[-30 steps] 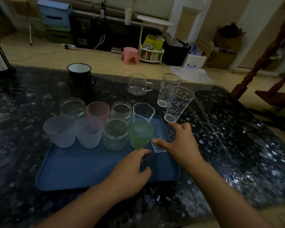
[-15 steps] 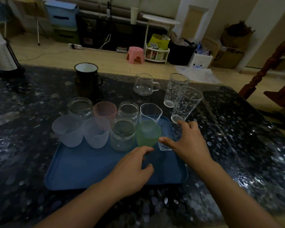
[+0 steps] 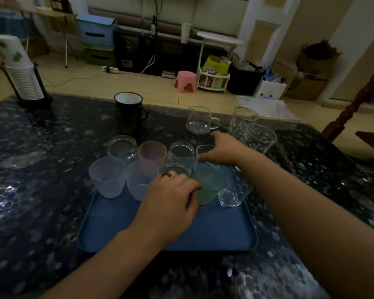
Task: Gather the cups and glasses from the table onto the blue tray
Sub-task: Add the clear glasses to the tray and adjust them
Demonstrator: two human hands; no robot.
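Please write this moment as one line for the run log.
left hand: at green cup | right hand: on clear spouted cup | blue tray: partly filled

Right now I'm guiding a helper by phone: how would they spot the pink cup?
Find the blue tray on the dark speckled table. Cups crowd its far end in two rows; the pink cup stands in the back row, between two clear glass jars. It is the only pink, frosted one there.
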